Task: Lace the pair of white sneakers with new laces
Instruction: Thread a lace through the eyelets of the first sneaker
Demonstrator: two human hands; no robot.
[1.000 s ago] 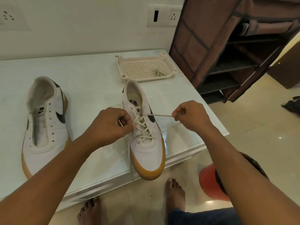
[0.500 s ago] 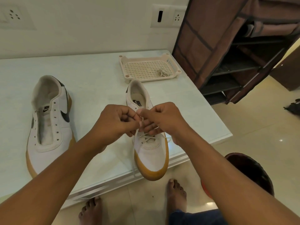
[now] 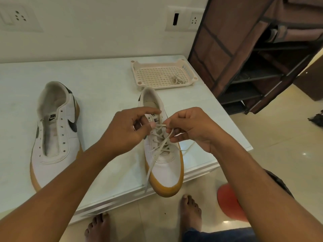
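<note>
— What rests on the pale table (image 3: 104, 75)?
— An unlaced sneaker (image 3: 52, 163) at centre left, a part-laced sneaker (image 3: 167, 170) at centre, toe overhanging the near edge, and a perforated tray (image 3: 187, 69) at upper centre.

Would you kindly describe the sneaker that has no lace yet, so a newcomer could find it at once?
On the white table, look left of the beige tray. The unlaced sneaker lies there alone; unlike the other sneaker, which carries a criss-crossed lace, its eyelets are all empty.
</note>
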